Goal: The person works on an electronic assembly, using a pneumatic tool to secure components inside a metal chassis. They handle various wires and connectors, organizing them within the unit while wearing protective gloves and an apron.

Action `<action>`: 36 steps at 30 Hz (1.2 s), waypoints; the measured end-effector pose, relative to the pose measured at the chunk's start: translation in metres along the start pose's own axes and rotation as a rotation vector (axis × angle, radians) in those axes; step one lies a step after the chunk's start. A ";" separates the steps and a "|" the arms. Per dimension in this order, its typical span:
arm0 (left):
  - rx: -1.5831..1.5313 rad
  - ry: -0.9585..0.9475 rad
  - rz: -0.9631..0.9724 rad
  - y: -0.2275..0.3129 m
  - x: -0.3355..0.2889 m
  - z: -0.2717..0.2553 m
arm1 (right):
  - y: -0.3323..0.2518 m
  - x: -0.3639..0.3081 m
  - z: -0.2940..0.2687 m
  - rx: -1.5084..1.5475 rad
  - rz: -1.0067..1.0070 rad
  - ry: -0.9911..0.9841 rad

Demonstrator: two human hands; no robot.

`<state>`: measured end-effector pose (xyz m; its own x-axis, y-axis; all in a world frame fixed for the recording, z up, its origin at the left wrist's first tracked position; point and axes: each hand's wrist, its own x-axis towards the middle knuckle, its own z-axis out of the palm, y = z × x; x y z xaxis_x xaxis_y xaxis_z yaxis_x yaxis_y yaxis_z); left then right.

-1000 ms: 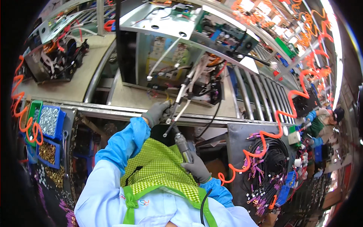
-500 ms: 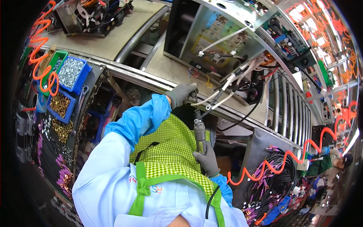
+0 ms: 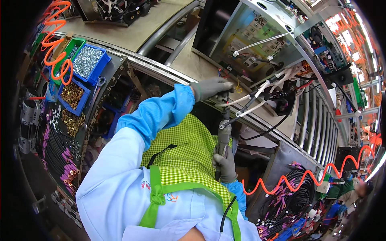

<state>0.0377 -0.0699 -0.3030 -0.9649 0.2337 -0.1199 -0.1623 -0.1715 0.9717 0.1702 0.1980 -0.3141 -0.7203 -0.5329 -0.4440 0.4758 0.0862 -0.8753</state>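
My left hand (image 3: pixel 213 88), in a grey glove, is closed at the near edge of the bench. Its fingertips pinch something small and dark, too hidden to name. Below it, my gloved right hand (image 3: pixel 226 164) is wrapped round a grey power wrench (image 3: pixel 223 138). The tool stands nearly upright in view, its slim dark tip pointing up just beneath my left fingers; whether they touch cannot be told. Beside the tip, white cables (image 3: pixel 257 90) with ring terminals (image 3: pixel 239 114) hang out of an opened metal cabinet (image 3: pixel 277 15). A thin yellow wire (image 3: pixel 239 86) lies close to my left fingertips.
Blue bins of silver screws (image 3: pixel 87 60) and brass fittings (image 3: pixel 72 95) stand at left, beside an orange coiled hose (image 3: pixel 54 32). A roller conveyor (image 3: pixel 311 120) runs to the right. Bundled black cables (image 3: pixel 293 184) lie on the right-hand stand. Another person (image 3: pixel 341 188) is at far right.
The whole view has shifted, so the scene sits further right. My left hand has moved slightly up and away. The wrench has come up a little and turned in my right hand, hiding its green side.
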 end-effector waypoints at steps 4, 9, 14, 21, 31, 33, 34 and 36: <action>0.240 0.169 0.021 0.029 0.021 0.011 | -0.006 0.020 -0.004 -0.012 -0.130 0.095; 0.428 0.409 0.144 0.005 0.081 0.001 | -0.016 0.040 -0.023 -0.002 -0.204 0.130; 0.706 0.427 0.226 0.013 0.110 0.019 | -0.030 0.045 -0.027 0.026 -0.209 0.122; 1.189 0.360 0.247 0.036 0.124 0.013 | -0.035 0.051 -0.028 0.021 -0.196 0.119; 1.153 0.388 0.143 0.037 0.118 0.018 | -0.039 0.069 -0.026 0.046 -0.134 0.117; 1.177 0.391 0.119 0.037 0.121 0.018 | -0.041 0.069 -0.020 0.063 -0.168 0.140; 1.189 0.392 0.107 0.037 0.122 0.019 | -0.043 0.069 -0.017 0.072 -0.184 0.153; 1.193 0.401 0.120 0.036 0.122 0.020 | -0.048 0.068 -0.014 0.041 -0.153 0.169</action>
<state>-0.0818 -0.0284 -0.2788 -0.9892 -0.0649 0.1315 0.0156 0.8450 0.5345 0.0913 0.1693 -0.3052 -0.8582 -0.3883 -0.3357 0.3725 -0.0210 -0.9278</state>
